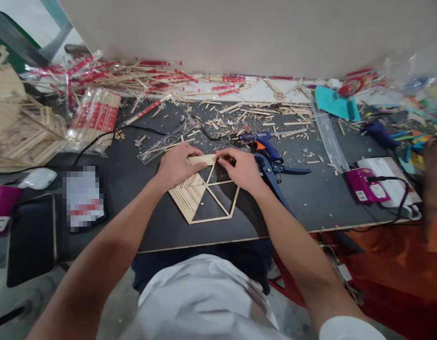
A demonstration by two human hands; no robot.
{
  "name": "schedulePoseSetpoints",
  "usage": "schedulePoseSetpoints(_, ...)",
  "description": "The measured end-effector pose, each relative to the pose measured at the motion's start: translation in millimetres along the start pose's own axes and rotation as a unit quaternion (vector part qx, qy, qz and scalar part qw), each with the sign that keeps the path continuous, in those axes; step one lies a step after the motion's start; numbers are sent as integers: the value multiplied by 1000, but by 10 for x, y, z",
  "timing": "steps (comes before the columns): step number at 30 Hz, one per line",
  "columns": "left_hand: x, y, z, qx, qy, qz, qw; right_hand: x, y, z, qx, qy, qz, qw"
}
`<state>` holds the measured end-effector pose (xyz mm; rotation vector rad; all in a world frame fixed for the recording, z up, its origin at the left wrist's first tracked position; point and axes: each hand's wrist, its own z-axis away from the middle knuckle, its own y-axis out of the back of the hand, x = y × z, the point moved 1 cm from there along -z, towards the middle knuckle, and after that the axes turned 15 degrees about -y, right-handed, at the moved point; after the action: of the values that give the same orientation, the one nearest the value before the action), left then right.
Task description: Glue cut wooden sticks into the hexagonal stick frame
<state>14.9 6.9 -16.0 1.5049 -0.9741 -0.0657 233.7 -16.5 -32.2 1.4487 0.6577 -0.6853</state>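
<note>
**Two hands closing in on the far edge of a stick hexagon!**

And here on the dark worktop (154, 236), the stick hexagon (188, 200) is lying flat, right under and between the two hands. The left hand (179, 163) is holding its far-left side, fingers bending over the far edge, thumb pressing down near a row of short sticks (206, 159). Over on the other side, the right hand (239, 165) is keeping a narrow pinch, thumb and forefinger closing on the far corner where that row is ending. Rows of sticks are filling the wedges beside and below the left hand, while the wedges nearer the right hand are showing bare worktop through their thin bars.

Just beyond the right hand, a blue glue gun (266, 144) is resting on its side, and a blue-handled cutter (271, 174) is lying just beside that hand. Stick offcuts (268, 112) are scattering across the space beyond both hands. Well out to the left of the left hand, plastic-wrapped stick bundles (96, 115) are sitting near a larger stick structure (37, 127), and a magenta adapter (369, 186) is resting well to the right of the right hand.
</note>
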Motion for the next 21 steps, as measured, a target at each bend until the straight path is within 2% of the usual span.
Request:
schedulePoseSetpoints(11, -7, -3, 13, -3, 3, 4, 1000, 32, -21, 5, 1, -5, 10, 1000)
schedulePoseSetpoints(16, -8, 11, 7, -9, 2, 10, 1000, -23, -24, 28, 9, 14, 18, 1000)
schedulePoseSetpoints(18, -14, 17, 6, -12, 5, 16, 1000, -42, 34, 37, 39, 34, 30, 998)
schedulePoseSetpoints(21, -22, 28, 4, -17, 7, 25, 1000, 28, 242, 18, 149, 36, 82, 985)
